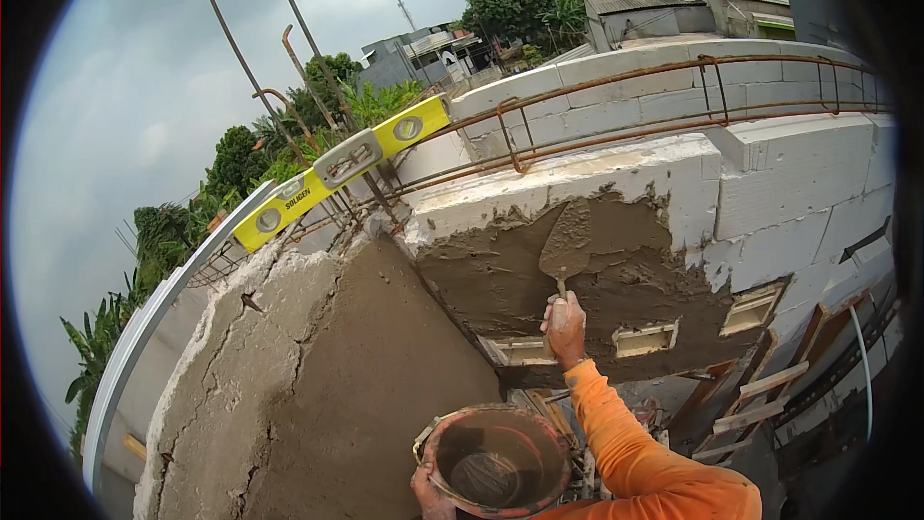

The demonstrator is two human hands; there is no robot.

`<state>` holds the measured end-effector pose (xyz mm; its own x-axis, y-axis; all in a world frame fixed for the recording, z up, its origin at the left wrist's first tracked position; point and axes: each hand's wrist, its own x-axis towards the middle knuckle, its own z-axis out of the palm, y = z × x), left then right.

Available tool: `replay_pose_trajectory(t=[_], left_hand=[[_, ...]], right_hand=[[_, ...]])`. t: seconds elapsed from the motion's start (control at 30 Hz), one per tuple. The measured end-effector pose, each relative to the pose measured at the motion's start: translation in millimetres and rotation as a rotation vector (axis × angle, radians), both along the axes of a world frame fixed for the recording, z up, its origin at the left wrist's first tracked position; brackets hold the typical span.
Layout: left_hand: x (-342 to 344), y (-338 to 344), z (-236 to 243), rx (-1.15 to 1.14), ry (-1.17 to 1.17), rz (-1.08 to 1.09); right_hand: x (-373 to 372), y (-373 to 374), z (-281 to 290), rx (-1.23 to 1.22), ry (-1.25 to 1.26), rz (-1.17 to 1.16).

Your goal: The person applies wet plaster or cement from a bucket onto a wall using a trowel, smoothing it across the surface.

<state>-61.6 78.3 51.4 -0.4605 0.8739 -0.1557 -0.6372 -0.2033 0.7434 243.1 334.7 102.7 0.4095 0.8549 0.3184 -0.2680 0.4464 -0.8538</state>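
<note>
The right fingers (552, 314) hold a trowel (567, 239) against brown mortar (626, 228), the left fingers (423, 479) a bucket (537, 438).

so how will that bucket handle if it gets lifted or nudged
The bucket would likely keep its shape, its round wall looking fairly rigid. It's probably lighter than a full one, as the mortar appears low inside. Its smeared rim could feel slippery to the left hand.
</note>
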Motion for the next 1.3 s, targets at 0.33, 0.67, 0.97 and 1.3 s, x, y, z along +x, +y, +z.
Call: replay_pose_trajectory(t=[0.33,0.67,0.97,1.3], left_hand=[[-16,24,-50,0.012,0.058,0.065],[-11,45,-25,0.046,-0.092,-0.008],[1,26,-6,-0.008,-0.010,0.042],[5,30,-30,-0.084,-0.099,-0.086]], right_hand=[[-21,-1,13,-0.135,-0.971,-0.445],[82,-24,-2,-0.129,-0.923,-0.588],[86,-86,-16,-0.285,-0.638,-0.557],[42,-95,34,-0.286,-0.688,0.031]])
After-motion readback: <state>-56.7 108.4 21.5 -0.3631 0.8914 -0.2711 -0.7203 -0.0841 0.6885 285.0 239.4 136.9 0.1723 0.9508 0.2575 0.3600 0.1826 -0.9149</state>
